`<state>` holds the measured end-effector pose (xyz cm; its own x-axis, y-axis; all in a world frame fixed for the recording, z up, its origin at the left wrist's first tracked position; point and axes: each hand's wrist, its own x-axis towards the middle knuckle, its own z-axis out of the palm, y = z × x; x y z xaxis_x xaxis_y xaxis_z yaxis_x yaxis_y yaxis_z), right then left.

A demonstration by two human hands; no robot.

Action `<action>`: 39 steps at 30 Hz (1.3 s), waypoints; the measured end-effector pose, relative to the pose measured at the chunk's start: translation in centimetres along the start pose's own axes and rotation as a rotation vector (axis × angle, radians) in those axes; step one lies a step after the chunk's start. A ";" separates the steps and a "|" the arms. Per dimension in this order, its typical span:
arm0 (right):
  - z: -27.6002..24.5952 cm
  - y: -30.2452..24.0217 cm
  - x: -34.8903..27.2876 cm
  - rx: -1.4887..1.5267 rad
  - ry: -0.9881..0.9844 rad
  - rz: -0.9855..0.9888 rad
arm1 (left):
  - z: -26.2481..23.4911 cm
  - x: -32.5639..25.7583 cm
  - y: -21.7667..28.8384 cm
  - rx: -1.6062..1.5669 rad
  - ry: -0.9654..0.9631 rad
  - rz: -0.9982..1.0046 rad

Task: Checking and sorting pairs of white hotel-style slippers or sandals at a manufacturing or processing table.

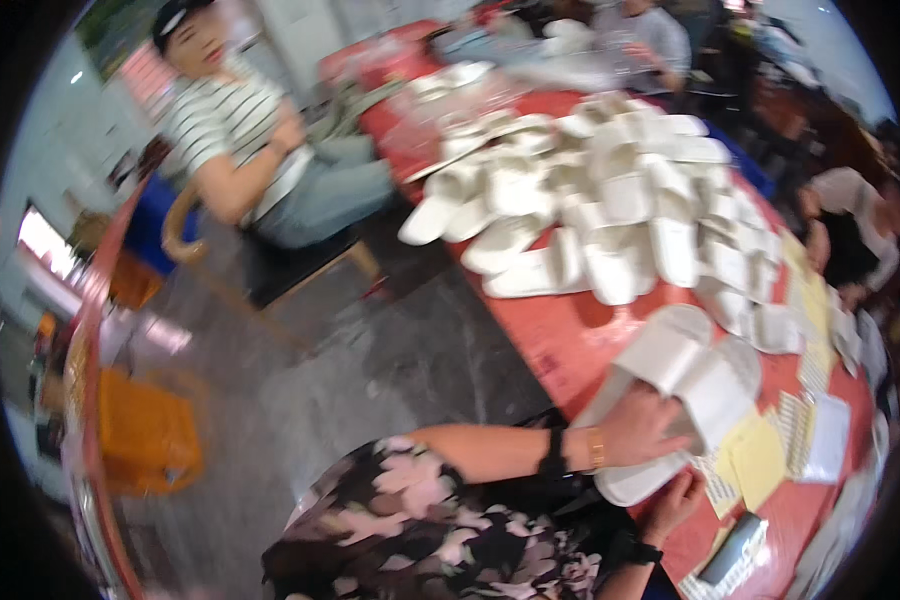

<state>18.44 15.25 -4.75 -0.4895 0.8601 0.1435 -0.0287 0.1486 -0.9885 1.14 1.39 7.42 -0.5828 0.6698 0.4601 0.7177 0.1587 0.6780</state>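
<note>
A pair of white open-toe slippers (685, 365) lies at the near part of the red table, the two overlapping. My left hand (645, 425) reaches in from the left, its bent fingers on the nearer slipper beside its wide strap. Just below that slipper's near end is my right hand (675, 500), its fingers curled together. Whatever the right fingers may hold is too blurred to make out. Next to the slippers, on the right, lie yellow paper sheets (752, 462) and printed sticker sheets (796, 430).
A large heap of white slippers (610, 190) covers the middle of the red table (540, 345). A dark cylindrical object (734, 548) lies near the right front. A person (240, 130) sits at the left, others at the far end and right. An orange crate (148, 432) stands left.
</note>
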 end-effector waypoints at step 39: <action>0.2 -1.9 -0.3 -0.194 0.040 -0.109 | 0.3 -1.8 0.4 0.099 -0.182 0.154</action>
<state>18.44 14.58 -2.91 -0.4578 0.8519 0.2543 0.0908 0.3293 -0.9399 2.58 0.49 6.68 -0.3915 0.8098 0.4369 0.8318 0.1084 0.5444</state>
